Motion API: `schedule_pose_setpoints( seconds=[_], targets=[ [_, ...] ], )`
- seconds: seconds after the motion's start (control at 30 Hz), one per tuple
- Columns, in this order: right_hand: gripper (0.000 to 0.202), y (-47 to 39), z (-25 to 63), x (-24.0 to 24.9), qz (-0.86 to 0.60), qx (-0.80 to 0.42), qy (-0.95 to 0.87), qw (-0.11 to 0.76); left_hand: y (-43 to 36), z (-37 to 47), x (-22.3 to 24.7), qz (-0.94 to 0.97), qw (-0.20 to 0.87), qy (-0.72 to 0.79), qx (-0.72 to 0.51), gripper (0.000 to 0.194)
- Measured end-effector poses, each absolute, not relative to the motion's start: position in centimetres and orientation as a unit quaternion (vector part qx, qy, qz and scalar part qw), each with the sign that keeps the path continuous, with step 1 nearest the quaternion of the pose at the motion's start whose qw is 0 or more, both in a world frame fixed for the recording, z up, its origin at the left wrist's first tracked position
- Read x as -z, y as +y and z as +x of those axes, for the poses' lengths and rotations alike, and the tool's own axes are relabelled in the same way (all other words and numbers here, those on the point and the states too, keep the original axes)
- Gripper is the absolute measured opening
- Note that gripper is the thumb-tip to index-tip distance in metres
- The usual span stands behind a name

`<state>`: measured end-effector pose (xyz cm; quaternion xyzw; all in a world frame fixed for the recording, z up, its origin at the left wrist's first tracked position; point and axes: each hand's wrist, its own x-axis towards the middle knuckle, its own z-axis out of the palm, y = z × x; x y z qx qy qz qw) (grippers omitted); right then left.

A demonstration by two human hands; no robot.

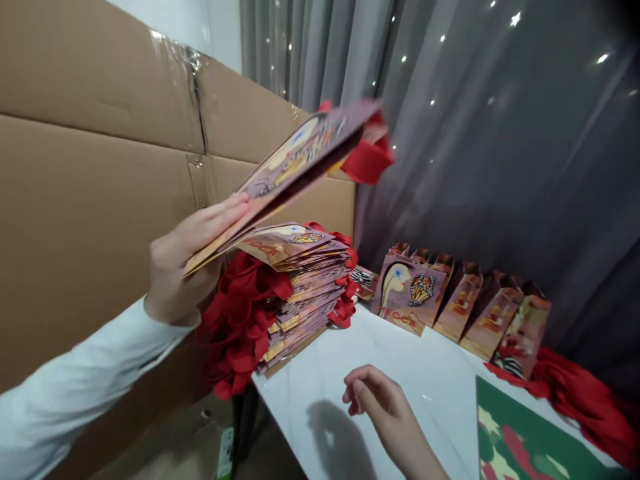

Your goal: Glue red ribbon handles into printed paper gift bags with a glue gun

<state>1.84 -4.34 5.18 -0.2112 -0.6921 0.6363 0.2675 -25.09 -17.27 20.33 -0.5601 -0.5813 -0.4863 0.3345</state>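
Observation:
My left hand (195,247) grips a flat folded paper gift bag (295,167) by its lower end, tilted up to the right. A red ribbon (370,157) hangs from the bag's far end, a little blurred. Just below it stands a tall stack of flat paper bags (305,293), printed with a face and a butterfly, with red ribbon loops (245,313) bulging from its sides. My right hand (380,407) hovers over the white table (425,393), fingers loosely curled and apart, with nothing visible in them.
Opened paper bags (415,290) stand in a row along the table's back edge. Red cloth or ribbon (575,393) lies at the right, by a green patterned sheet (530,433). Large cardboard boxes (100,200) rise at the left; a grey curtain (475,133) with small lights hangs behind.

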Motion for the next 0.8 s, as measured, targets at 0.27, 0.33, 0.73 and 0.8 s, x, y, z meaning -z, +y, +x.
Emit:
schedule_pose_setpoints(
  seconds=[0.27,0.33,0.73,0.8],
  targets=[
    [0.036,-3.6,2.7,-4.3,-0.198,-0.572,-0.76,0.237,-16.1,-31.4,-20.3,-0.676,0.258,-0.668,0.175,0.045],
    [0.036,-3.4,2.8,-4.3,-0.196,-0.569,-0.763,0.236,-15.7,-31.6,-20.2,-0.694,0.257,-0.655,0.151,0.046],
    [0.033,-2.7,3.0,-3.6,-0.212,-0.552,-0.771,0.235,-14.8,-32.3,-21.5,-0.63,0.296,-0.697,0.171,0.048],
    [0.033,-2.6,2.9,-3.4,-0.216,-0.551,-0.772,0.233,-14.6,-32.7,-21.5,-0.607,0.322,-0.7,0.196,0.048]
  ],
)
